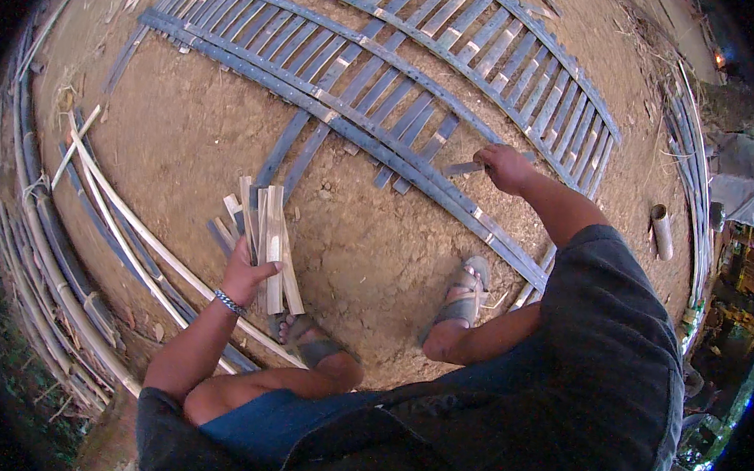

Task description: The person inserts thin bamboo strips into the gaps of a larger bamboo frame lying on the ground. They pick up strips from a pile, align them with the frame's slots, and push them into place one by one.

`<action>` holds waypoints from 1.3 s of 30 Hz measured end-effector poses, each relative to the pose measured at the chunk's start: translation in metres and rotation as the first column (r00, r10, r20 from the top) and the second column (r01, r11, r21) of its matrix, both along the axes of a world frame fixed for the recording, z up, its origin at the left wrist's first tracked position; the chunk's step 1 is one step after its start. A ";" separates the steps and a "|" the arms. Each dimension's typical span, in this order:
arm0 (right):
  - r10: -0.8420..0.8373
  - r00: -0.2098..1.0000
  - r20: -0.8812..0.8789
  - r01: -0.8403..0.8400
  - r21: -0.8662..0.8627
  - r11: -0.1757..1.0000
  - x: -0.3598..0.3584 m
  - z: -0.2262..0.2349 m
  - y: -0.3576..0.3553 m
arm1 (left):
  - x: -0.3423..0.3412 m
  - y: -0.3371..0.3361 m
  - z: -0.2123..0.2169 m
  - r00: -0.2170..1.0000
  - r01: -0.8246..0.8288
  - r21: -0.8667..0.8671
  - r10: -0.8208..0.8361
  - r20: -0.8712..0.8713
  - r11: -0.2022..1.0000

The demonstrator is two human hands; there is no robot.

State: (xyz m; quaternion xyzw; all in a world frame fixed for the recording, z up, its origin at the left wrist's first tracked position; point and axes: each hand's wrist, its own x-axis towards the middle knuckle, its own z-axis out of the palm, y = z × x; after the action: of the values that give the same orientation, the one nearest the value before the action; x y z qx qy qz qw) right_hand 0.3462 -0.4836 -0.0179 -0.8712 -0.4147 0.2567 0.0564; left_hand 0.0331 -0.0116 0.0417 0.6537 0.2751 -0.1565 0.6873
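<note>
Fanned out in my left hand [249, 273] is a bundle of pale, split bamboo slats [274, 229], held upright near my left foot. My fingers are closed round its lower part, with the thumb across the front. My right hand [506, 167] reaches forward and pinches a single dark bamboo slat [461, 168] by one end. That slat lies over the near slatted bamboo panel [320, 108], close to its right end. Long rails run along this panel, with short slats set crosswise between them. Whether the held slat touches a rail, I cannot tell.
A second slatted bamboo panel [440, 51] lies beyond the first. Long bamboo poles [71, 299] and pale strips [168, 268] lie at the left. More poles [689, 138] and a short bamboo tube [662, 232] lie at the right. Brown soil covers the ground [384, 262].
</note>
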 end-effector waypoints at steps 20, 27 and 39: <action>0.278 0.948 0.152 -0.292 0.074 0.954 -0.012 -0.028 0.046 | 0.007 -0.004 -0.003 0.999 0.028 -0.001 -0.028 -0.016 1.000; 0.192 0.963 0.188 -0.222 0.158 0.962 -0.014 -0.033 0.058 | -0.001 -0.003 -0.004 0.999 0.021 -0.015 -0.022 -0.028 1.000; -0.049 0.514 -0.856 0.554 0.288 0.781 -0.171 0.068 0.254 | 0.028 -0.012 0.017 0.998 -0.013 -0.160 0.021 0.051 0.987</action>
State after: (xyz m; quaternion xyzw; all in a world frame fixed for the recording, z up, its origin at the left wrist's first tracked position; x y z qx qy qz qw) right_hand 0.1753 -0.2293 0.0497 -0.6617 -0.2279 0.4859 0.5236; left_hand 0.0609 -0.0232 0.0589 0.5983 0.2491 -0.1547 0.7457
